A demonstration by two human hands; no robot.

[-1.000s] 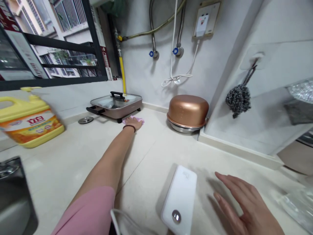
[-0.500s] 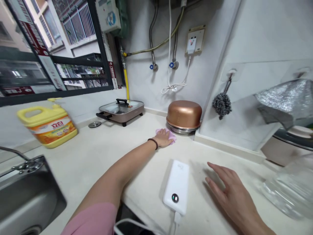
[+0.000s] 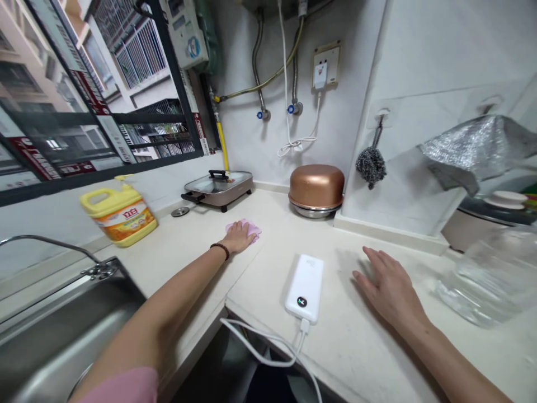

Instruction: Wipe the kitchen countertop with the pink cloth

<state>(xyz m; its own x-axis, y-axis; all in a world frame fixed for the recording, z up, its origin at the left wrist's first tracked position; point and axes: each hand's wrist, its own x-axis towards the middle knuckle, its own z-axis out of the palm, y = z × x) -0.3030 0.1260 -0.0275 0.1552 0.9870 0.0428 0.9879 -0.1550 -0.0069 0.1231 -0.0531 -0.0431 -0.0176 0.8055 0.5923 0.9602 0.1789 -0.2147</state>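
Note:
My left hand point(image 3: 239, 237), with a dark beaded bracelet at the wrist, presses a pink cleaning cloth point(image 3: 251, 229) down on the pale countertop point(image 3: 268, 268). The cloth sticks out beyond the fingers and at their right side. On the right, my right hand point(image 3: 388, 285) is open, fingers spread and holding nothing, low over the counter; whether it touches the surface I cannot tell. Between the two hands lies a white power bank point(image 3: 305, 288) with a small lit display and a white cable point(image 3: 268, 358) plugged into its near end.
An electric pan point(image 3: 220, 189) with a glass lid and an upturned copper-coloured pot point(image 3: 316, 187) stand at the back. At left are a yellow detergent jug point(image 3: 121, 215) and a steel sink point(image 3: 84, 347). A clear plastic container point(image 3: 482, 285) stands far right.
My left hand has slid the cloth leftward along the counter, away from the copper-coloured pot. My right hand stays open over the counter. The view has shifted a little.

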